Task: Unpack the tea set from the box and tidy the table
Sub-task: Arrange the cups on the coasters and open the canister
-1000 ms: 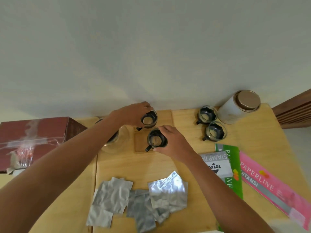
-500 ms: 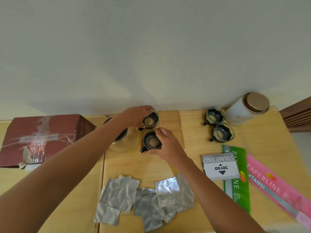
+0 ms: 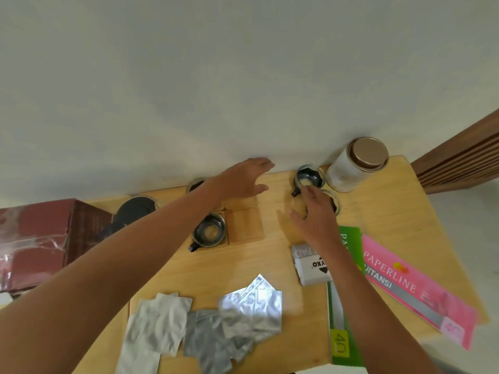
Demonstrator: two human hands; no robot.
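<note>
Both hands empty, fingers spread: left hand (image 3: 243, 182) above the coasters (image 3: 247, 225), right hand (image 3: 316, 211) reaching over two glass cups (image 3: 309, 179) beside the canister (image 3: 356, 166). Cups look light, fragile, slippery; grip the handle or rim.

Pretty soft, even daylight here, no hard shadows anywhere; only a faint grey shade is cast on the wall (image 3: 243, 90) above the desk (image 3: 378, 211). Both hands are smeared by motion blur, the right hand (image 3: 317, 217) worst. A bit of glare is picked up on the foil pouches (image 3: 251, 303). Straight lines are bent near the edges by the wide lens.
</note>
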